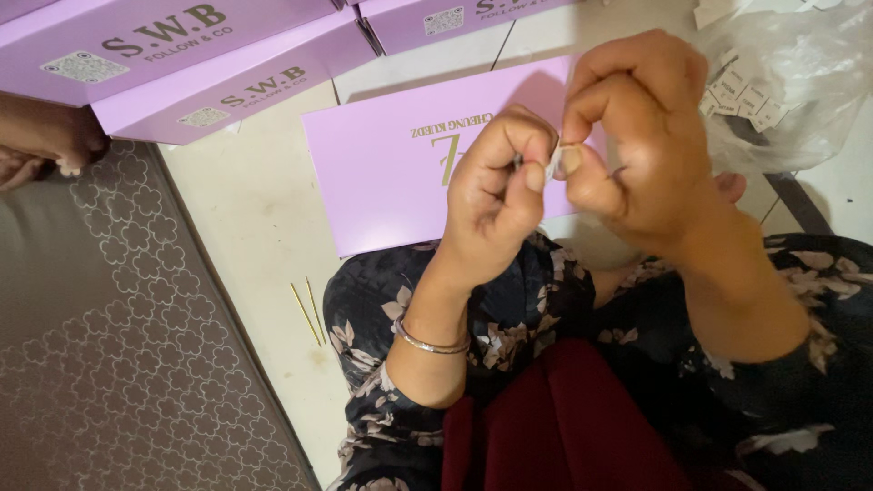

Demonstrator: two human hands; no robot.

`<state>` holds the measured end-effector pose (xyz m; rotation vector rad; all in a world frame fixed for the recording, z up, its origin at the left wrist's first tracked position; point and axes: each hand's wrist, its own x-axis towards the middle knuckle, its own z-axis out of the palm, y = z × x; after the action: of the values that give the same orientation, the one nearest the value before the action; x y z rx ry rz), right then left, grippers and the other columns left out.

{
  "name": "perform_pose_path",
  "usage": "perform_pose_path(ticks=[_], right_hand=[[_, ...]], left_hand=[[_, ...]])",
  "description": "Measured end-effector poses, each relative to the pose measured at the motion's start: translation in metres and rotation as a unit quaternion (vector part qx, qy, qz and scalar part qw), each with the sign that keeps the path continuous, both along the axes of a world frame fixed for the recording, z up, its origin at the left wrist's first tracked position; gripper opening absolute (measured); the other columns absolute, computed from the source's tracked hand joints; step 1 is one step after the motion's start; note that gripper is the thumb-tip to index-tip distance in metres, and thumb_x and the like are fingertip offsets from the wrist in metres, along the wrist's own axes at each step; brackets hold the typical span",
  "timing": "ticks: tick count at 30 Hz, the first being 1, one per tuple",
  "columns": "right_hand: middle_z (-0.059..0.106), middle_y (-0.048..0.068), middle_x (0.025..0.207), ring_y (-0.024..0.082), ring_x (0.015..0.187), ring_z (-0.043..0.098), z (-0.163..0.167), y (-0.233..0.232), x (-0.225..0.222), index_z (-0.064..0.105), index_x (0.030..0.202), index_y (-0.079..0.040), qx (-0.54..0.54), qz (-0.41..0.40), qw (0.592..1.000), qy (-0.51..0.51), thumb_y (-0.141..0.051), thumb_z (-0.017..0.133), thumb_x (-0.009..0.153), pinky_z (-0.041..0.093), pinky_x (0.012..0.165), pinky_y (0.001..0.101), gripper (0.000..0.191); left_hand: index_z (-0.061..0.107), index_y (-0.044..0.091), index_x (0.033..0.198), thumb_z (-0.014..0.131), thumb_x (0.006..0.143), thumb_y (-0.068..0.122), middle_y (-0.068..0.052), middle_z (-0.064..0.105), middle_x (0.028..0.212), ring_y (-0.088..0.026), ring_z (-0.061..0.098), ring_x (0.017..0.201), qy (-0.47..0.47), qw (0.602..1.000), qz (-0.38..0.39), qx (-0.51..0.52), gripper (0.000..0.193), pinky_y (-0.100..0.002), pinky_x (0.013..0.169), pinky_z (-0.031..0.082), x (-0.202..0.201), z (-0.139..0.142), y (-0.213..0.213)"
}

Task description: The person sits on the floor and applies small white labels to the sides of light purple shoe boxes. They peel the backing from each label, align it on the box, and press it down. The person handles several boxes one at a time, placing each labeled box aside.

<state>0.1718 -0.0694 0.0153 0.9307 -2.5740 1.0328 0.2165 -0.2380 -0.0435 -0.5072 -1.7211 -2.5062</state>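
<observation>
My left hand (496,186) and my right hand (641,136) meet above a flat lilac box lid (382,173) lying on the pale floor. Both pinch a tiny white slip (555,161) between thumbs and fingertips; most of it is hidden by the fingers. A thin silver bangle (427,344) circles my left wrist. My lap in dark floral cloth fills the lower frame.
Stacked lilac boxes (182,64) lie at the top left, another (436,20) at the top centre. A clear plastic bag of small white slips (773,82) rests at the top right. Two thin yellow sticks (307,312) lie by a grey patterned mat (109,345). Another person's foot (45,141) shows far left.
</observation>
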Motion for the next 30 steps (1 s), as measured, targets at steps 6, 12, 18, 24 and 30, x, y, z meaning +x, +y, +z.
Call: perform_pose_path(ticks=[6,12,18,24,30], right_hand=[[0.056,0.013,0.115,0.027,0.107,0.051,-0.002,0.013,-0.004,0.058,0.089,-0.003,-0.033,-0.012,0.999,-0.023,-0.022,0.064,0.093,0.04,0.096,0.0358,0.02],[0.056,0.011,0.118,0.018,0.1,0.052,-0.008,0.027,-0.008,0.057,0.094,-0.001,-0.096,-0.016,0.993,-0.067,-0.01,0.062,0.097,0.043,0.087,0.0279,0.011],[0.058,0.012,0.121,0.019,0.104,0.052,-0.005,0.037,-0.012,0.057,0.094,0.0,-0.086,-0.025,0.993,-0.074,-0.005,0.062,0.094,0.041,0.09,0.0278,0.006],[0.06,0.01,0.117,0.024,0.114,0.053,-0.004,0.025,-0.008,0.06,0.088,-0.005,0.016,-0.017,1.0,0.002,-0.006,0.072,0.088,0.037,0.099,0.0358,0.012],[0.063,0.006,0.117,0.023,0.112,0.053,-0.003,0.022,-0.012,0.064,0.09,-0.009,0.024,-0.007,1.0,0.003,-0.009,0.076,0.087,0.035,0.103,0.0369,0.012]], left_hand=[[0.053,0.003,0.106,0.05,0.113,0.013,-0.002,0.053,0.104,-0.011,0.058,0.094,-0.039,0.996,-0.006,0.08,0.013,-0.024,0.092,0.05,-0.001,-0.003,0.001],[0.058,0.001,0.108,0.053,0.117,0.013,-0.004,0.057,0.101,-0.009,0.053,0.088,-0.034,0.997,0.062,0.013,0.016,-0.023,0.085,0.046,-0.003,-0.005,-0.003],[0.065,0.0,0.11,0.057,0.114,0.013,-0.004,0.06,0.106,-0.014,0.063,0.097,-0.078,0.989,0.102,0.067,0.016,-0.029,0.094,0.055,-0.009,0.001,-0.005],[0.064,0.002,0.128,0.061,0.104,0.009,-0.004,0.065,0.119,-0.011,0.063,0.106,-0.089,0.991,0.052,0.084,0.025,-0.027,0.1,0.053,-0.006,0.008,-0.009],[0.07,-0.008,0.118,0.072,0.1,-0.001,-0.012,0.073,0.103,-0.016,0.065,0.092,-0.15,0.983,0.107,0.015,0.02,-0.029,0.084,0.052,-0.008,-0.004,0.0]])
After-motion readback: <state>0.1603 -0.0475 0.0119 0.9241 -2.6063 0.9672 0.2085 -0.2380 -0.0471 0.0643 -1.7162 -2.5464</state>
